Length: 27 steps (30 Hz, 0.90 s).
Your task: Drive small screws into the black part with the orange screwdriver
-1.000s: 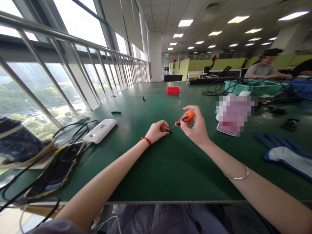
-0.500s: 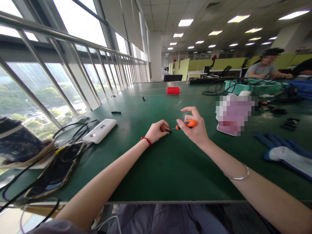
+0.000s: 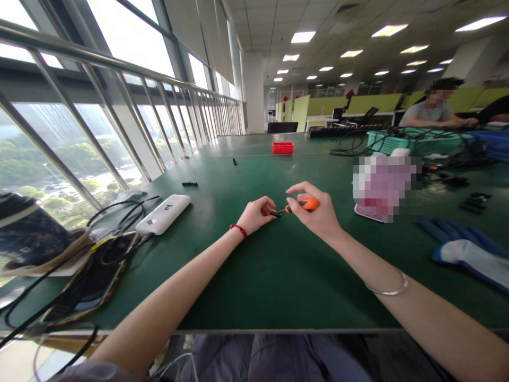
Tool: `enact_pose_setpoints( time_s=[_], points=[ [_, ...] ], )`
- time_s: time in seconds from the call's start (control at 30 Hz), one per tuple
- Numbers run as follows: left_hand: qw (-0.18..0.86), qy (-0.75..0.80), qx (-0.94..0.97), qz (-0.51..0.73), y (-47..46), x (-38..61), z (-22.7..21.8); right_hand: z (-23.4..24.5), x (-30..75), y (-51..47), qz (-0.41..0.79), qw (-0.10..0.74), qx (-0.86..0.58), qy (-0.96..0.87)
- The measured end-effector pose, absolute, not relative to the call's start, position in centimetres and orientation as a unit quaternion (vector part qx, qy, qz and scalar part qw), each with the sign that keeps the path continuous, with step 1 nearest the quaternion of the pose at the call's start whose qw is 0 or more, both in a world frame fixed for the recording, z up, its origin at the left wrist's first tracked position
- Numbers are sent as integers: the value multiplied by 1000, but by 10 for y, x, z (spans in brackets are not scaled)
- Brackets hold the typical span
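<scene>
My left hand (image 3: 258,213), with a red cord at its wrist, pinches a small black part (image 3: 275,214) low over the green table (image 3: 254,276). In my right hand (image 3: 318,212) is a screwdriver (image 3: 308,203) with an orange and black handle, held between thumb and fingers and partly covered by them. Its thin metal shaft points left, and its tip is at or very near the black part; whether they touch is too small to tell. The exact kind of black part cannot be made out.
A white power bank (image 3: 164,214), cables and a dark phone (image 3: 89,281) lie to the left. A red basket (image 3: 282,148) stands farther back. Rightward are a pink phone-like object (image 3: 369,211), a blue-white glove (image 3: 473,254) and a green basket (image 3: 417,144). A person (image 3: 429,109) sits beyond.
My right hand and the screwdriver have shifted slightly left, and the handle sits closer to the black part. The index finger is a little lower. My left hand has stayed in place.
</scene>
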State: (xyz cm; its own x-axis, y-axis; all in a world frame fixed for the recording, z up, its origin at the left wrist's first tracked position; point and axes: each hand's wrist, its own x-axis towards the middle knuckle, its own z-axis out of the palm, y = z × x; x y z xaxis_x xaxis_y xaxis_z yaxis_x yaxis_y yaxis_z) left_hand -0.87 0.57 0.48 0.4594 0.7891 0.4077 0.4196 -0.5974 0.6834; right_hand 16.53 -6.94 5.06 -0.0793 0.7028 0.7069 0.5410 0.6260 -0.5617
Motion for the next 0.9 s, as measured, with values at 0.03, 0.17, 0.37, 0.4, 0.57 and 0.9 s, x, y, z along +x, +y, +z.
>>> enact_pose_setpoints(
  time_s=[0.03,0.17,0.37,0.4,0.57,0.9],
  points=[
    [253,370,816,365,6,-9,5,50,165,-69,72,538,-419,-728],
    [258,367,815,367,6,-8,5,47,165,-67,45,570,-415,-708],
    [263,368,813,367,5,-8,6,49,163,-70,60,528,-441,-723],
    [262,368,813,366,5,-8,6,49,163,-71,60,533,-435,-723],
    [259,369,814,367,6,-8,5,47,163,-69,44,571,-414,-708],
    [260,369,814,367,7,-9,3,46,163,-67,76,577,-413,-701]
  ],
)
